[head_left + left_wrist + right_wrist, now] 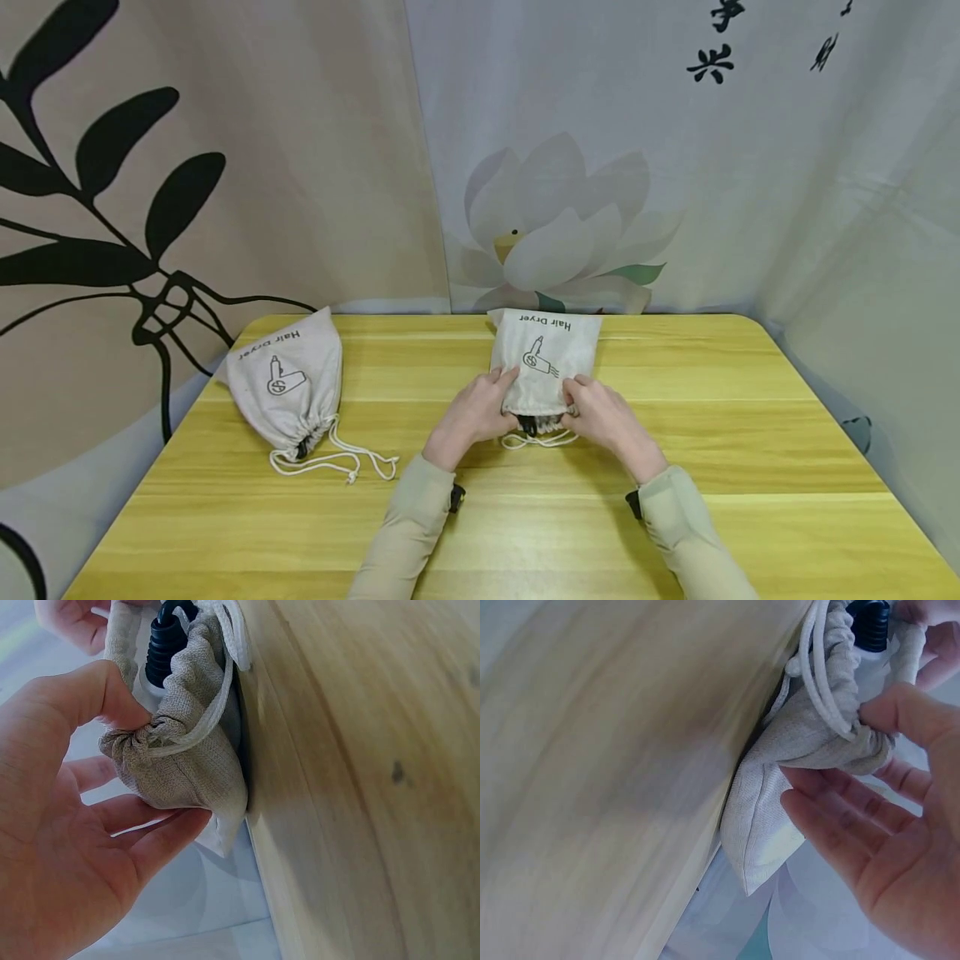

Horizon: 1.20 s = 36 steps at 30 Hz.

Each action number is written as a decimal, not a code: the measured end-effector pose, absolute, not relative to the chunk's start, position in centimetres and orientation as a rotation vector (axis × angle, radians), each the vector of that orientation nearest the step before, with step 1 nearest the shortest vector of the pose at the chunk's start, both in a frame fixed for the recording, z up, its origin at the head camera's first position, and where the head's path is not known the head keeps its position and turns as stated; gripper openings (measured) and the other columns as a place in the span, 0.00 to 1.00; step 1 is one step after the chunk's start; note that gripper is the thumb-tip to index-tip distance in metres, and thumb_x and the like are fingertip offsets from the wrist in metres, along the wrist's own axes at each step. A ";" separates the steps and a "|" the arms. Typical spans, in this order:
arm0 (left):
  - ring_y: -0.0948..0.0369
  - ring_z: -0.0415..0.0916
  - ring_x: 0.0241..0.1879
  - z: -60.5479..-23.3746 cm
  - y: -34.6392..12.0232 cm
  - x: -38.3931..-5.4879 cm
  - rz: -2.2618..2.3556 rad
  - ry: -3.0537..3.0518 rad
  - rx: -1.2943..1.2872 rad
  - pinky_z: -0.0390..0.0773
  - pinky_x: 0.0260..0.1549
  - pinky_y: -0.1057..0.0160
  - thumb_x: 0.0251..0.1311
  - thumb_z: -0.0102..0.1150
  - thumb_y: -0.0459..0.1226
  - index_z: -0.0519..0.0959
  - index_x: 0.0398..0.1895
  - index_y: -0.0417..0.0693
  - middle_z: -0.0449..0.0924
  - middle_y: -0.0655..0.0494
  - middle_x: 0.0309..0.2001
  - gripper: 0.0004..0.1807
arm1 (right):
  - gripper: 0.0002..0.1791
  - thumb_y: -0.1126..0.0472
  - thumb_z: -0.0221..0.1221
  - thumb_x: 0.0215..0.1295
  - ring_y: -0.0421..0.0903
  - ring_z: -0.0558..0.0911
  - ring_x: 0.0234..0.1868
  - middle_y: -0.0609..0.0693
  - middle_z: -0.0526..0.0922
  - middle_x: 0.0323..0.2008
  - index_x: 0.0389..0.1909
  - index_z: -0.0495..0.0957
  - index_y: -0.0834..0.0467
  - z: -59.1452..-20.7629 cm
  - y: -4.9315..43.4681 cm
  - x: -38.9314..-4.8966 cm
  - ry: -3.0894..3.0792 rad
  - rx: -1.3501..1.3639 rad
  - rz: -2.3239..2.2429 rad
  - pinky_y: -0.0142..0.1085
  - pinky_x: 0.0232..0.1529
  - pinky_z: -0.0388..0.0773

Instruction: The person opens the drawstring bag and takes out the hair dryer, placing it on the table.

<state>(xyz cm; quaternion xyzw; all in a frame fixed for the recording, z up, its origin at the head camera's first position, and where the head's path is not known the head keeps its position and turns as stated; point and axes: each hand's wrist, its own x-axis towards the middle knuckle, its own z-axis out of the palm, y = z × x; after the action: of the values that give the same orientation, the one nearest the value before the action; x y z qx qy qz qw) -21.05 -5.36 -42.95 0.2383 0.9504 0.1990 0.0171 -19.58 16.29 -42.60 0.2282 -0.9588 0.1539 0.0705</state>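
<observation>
Left arm: reaches forward from the near edge in a pale sleeve point(405, 533), angled inward.
Left hand point(476, 404): thumb bent over the gathered rim, pinching it; the other fingers extend along the cloth.
Held bag point(543, 358): between both hands at the table's far side, mouth toward the person, a black ribbed part point(166, 652) showing inside.
Right hand point(603, 412): mirrors the left, thumb and finger pinching the rim's other side, remaining fingers fairly straight.
Right arm: angled inward too, in a matching sleeve point(693, 533).
Bags: two, the loose one point(288, 375) lying at left, well apart from the held one.
Printed dryers: two, one per bag.
Wristbands point(457, 498): two, black, one per wrist.
Tables point(750, 433): one, wooden.
</observation>
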 end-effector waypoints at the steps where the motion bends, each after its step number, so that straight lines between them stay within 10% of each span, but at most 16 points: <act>1: 0.40 0.69 0.62 -42.9 -5.4 -21.0 0.615 2.956 0.743 0.77 0.54 0.49 0.46 0.61 0.37 0.59 0.71 0.46 0.62 0.31 0.67 0.44 | 0.13 0.65 0.65 0.43 0.42 0.67 0.22 0.46 0.69 0.23 0.24 0.68 0.55 -42.6 16.3 -19.6 -2.884 0.687 0.464 0.31 0.21 0.64; 36: 0.42 0.73 0.57 -43.1 -4.6 -20.7 0.435 3.039 0.773 0.78 0.53 0.50 0.49 0.63 0.34 0.60 0.70 0.41 0.67 0.33 0.64 0.41 | 0.17 0.66 0.69 0.45 0.42 0.68 0.23 0.46 0.69 0.23 0.23 0.67 0.55 -42.6 16.6 -19.6 -2.903 0.628 0.424 0.31 0.22 0.66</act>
<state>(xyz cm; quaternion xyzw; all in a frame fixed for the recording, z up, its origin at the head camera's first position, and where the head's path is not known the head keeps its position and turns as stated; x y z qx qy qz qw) -20.68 -4.61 -43.07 0.2443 0.9599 0.1373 -0.0122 -19.60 16.64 -42.59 0.2088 -0.9652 0.1411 0.0704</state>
